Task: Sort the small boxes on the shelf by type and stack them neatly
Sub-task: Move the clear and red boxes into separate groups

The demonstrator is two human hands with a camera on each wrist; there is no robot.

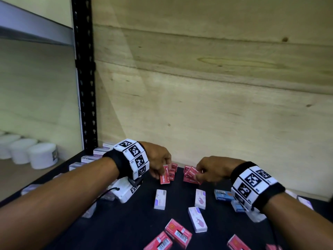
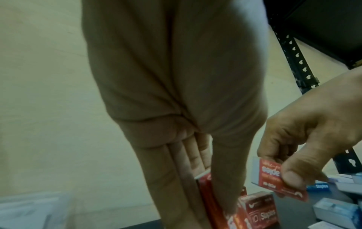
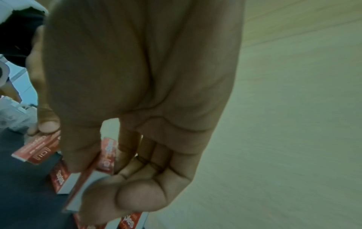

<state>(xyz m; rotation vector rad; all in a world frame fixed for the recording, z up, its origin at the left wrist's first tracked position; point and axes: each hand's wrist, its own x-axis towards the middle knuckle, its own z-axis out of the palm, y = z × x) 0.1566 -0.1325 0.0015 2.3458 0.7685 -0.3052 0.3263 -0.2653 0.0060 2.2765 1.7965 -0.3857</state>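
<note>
My left hand point(image 1: 162, 170) pinches a red staples box point(image 1: 164, 175) between thumb and fingers, just in front of a small stack of red boxes point(image 1: 173, 170) at the back of the dark shelf point(image 1: 126, 222). My right hand point(image 1: 198, 175) grips another red staples box point(image 1: 191, 173) over a second group of red boxes point(image 1: 189, 179). In the left wrist view my left fingers point(image 2: 176, 178) clamp the red box point(image 2: 205, 193); my right hand point(image 2: 303, 139) holds its box point(image 2: 280, 178). The right wrist view shows my thumb point(image 3: 82, 147) on that box point(image 3: 84, 182).
Three white-and-lilac boxes point(image 1: 160, 199) point(image 1: 200, 198) point(image 1: 197, 219) lie loose mid-shelf, blue boxes point(image 1: 223, 194) to the right, more red boxes point(image 1: 177, 231) at the front. A row of lilac boxes point(image 1: 86, 159) lines the left edge. A black post point(image 1: 84, 87) and wooden back panel point(image 1: 216, 87) bound the shelf.
</note>
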